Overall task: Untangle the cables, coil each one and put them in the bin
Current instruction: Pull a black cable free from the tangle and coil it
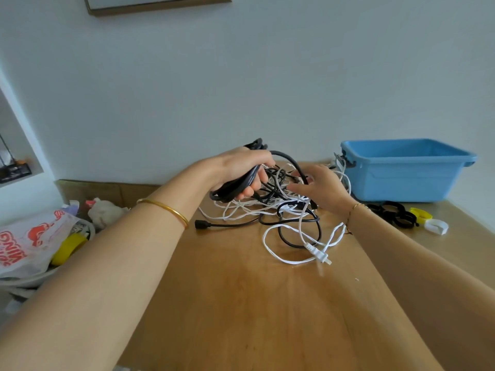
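- Nearest, a white 2-pin plug (318, 255) trails from the cable tangle (281, 210) on the table (241, 303).
- The right hand (321, 188) reaches into it, fingers loose; whether it pinches, I cannot tell.
- The left hand (241, 170) grips black cable loops (233, 187) so the coil holds its shape.
- The blue bin (401, 170) waits beyond.

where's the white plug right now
In the head view the white plug lies on the table, right of centre, at the near edge of the cable tangle, nearer the camera than the right hand.
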Demonstrator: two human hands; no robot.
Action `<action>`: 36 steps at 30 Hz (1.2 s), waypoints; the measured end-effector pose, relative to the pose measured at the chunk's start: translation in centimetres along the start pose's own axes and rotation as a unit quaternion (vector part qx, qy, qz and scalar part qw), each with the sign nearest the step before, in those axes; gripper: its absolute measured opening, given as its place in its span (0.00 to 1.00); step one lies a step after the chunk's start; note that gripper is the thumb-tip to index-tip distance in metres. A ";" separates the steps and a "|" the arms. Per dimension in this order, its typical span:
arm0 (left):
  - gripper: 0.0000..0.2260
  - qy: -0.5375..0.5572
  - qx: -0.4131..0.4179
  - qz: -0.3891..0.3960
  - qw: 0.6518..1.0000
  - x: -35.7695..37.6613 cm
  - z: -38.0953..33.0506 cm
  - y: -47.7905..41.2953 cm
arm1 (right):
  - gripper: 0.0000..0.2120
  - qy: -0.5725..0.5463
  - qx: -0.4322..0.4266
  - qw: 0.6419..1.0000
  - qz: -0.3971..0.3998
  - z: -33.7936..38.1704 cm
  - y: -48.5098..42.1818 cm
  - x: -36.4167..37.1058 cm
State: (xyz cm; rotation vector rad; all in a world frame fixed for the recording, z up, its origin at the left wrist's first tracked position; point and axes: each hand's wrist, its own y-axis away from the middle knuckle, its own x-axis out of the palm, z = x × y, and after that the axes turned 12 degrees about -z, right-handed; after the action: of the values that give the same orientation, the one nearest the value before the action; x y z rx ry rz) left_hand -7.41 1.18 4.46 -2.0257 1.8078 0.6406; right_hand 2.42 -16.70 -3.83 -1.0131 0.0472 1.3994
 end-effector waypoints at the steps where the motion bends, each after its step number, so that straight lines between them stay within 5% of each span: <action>1: 0.15 0.014 -0.007 -0.009 1.000 -0.1 0.2 -0.1 | 0.18 0.002 -0.006 1.000 0.007 0.1 0.1 0.0; 7: 0.13 0.171 -0.035 -0.104 0.979 -1.8 1.0 -1.0 | 0.19 0.050 -0.029 0.997 0.050 -1.2 1.2 0.6; 11: 0.14 0.176 -0.038 -0.125 0.976 -2.1 1.2 -1.2 | 0.17 -0.056 0.026 0.993 -0.099 0.3 -0.1 0.6; 14: 0.14 0.143 -0.043 -0.124 0.981 -1.9 1.7 -1.4 | 0.24 -0.021 0.047 0.998 -0.023 1.5 -1.4 1.0; 18: 0.16 0.094 -0.049 -0.125 0.986 -1.6 2.9 -1.7 | 0.30 -0.022 0.024 0.997 -0.077 3.1 -1.5 1.0; 22: 0.16 0.051 -0.035 -0.080 0.995 -1.1 3.4 -1.7 | 0.25 0.076 -0.115 0.989 -0.049 5.0 -1.1 1.5; 25: 0.17 0.066 -0.028 -0.030 0.997 -0.7 3.2 -1.4 | 0.15 0.122 -0.126 0.984 -0.035 5.5 -1.6 1.5; 32: 0.17 0.147 -0.008 0.037 0.988 -1.4 2.1 -0.7 | 0.13 0.069 -0.131 0.969 -0.196 7.1 -2.7 -0.1; 36: 0.20 0.257 -0.004 0.151 0.954 -1.7 1.6 0.0 | 0.12 -0.094 -0.113 0.984 -0.103 7.2 -1.9 -0.3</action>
State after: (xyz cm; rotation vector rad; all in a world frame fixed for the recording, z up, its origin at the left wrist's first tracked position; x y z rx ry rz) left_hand -7.75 3.44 4.07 -2.0701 2.4451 0.1954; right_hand 0.14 -12.27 1.77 -1.0346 -0.3539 1.3223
